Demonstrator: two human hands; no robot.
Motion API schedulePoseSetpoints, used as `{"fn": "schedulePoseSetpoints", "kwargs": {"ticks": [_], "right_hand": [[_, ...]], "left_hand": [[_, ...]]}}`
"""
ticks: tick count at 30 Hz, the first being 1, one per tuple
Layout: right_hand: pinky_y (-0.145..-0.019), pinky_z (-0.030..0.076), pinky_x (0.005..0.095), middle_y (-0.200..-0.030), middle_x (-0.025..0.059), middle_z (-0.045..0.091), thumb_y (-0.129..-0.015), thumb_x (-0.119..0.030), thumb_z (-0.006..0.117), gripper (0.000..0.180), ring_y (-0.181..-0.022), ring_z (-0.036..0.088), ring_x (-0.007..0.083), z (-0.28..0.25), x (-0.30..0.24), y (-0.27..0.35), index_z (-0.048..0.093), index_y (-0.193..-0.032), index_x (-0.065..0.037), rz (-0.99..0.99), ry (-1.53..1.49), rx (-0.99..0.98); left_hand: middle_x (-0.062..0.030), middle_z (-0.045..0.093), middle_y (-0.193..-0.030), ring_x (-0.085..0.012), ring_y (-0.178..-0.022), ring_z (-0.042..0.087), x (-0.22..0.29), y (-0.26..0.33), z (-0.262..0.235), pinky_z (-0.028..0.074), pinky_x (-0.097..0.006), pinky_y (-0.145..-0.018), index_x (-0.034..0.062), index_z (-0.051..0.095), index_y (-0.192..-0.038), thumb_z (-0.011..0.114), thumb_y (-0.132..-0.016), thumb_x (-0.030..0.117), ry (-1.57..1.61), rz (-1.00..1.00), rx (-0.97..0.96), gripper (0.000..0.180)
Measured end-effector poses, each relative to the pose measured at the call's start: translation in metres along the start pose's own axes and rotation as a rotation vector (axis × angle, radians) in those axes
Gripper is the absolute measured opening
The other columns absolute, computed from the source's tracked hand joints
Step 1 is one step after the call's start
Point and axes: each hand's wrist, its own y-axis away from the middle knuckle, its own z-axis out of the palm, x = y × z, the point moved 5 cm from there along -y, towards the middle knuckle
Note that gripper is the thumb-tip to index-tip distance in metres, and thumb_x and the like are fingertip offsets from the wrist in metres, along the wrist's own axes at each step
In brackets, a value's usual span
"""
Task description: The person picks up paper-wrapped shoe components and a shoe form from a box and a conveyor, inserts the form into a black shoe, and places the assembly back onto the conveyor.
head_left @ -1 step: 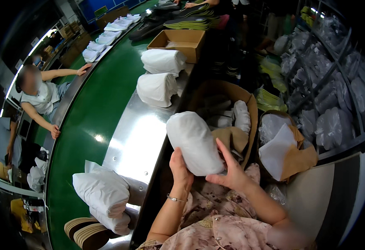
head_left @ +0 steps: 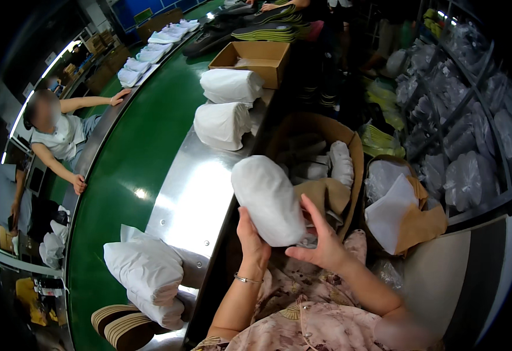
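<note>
A smooth white paper-wrapped bundle (head_left: 267, 199) is tilted in front of me, beyond the steel ledge's edge. My left hand (head_left: 254, 237) grips its lower left side, the thumb against the paper and the other fingers hidden beneath. At its lower right end is my right hand (head_left: 321, 237), fingers curved around the side and thumb spread below. What is inside the wrapping is hidden. Two more wrapped bundles (head_left: 222, 126) stand on the ledge (head_left: 180, 202) ahead, and other white bundles (head_left: 145, 266) are piled at the near left.
Along the left runs a green conveyor belt (head_left: 124, 146); a person (head_left: 63, 137) rests both hands on its far edge. An open carton (head_left: 250, 58) stands ahead. Right of me are a large cardboard box (head_left: 352, 169) and a rack of plastic-wrapped items (head_left: 469, 175). Brown insoles (head_left: 124, 327) lie at lower left.
The bundle has shifted slightly left and up. My right thumb has moved a little away from its lower end.
</note>
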Motion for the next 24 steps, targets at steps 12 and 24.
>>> {"fn": "schedulePoseSetpoints", "kwargs": {"ticks": [12, 24], "right_hand": [[-0.097, 0.037, 0.0405, -0.129, 0.021, 0.033, -0.067, -0.021, 0.076, 0.087, -0.117, 0.041, 0.0369, 0.102, 0.008, -0.095, 0.026, -0.135, -0.002, -0.337, 0.162, 0.02], [-0.094, 0.041, 0.0336, -0.125, 0.0175, 0.044, -0.068, -0.016, 0.076, 0.082, -0.115, 0.047, 0.0273, 0.111, 0.033, -0.147, 0.03, -0.134, -0.001, -0.258, 0.126, -0.186]], "left_hand": [[-0.0157, 0.045, -0.125, -0.0251, -0.111, 0.049, 0.096, -0.003, -0.032, 0.041, -0.035, -0.094, -0.001, 0.034, -0.129, 0.026, -0.097, 0.042, -0.435, 0.5, 0.215, 0.054], [-0.0138, 0.037, -0.133, -0.0224, -0.12, 0.04, 0.089, -0.017, -0.049, 0.032, -0.033, -0.101, 0.0004, 0.023, -0.137, 0.029, -0.097, 0.038, -0.514, 0.609, 0.197, 0.055]]}}
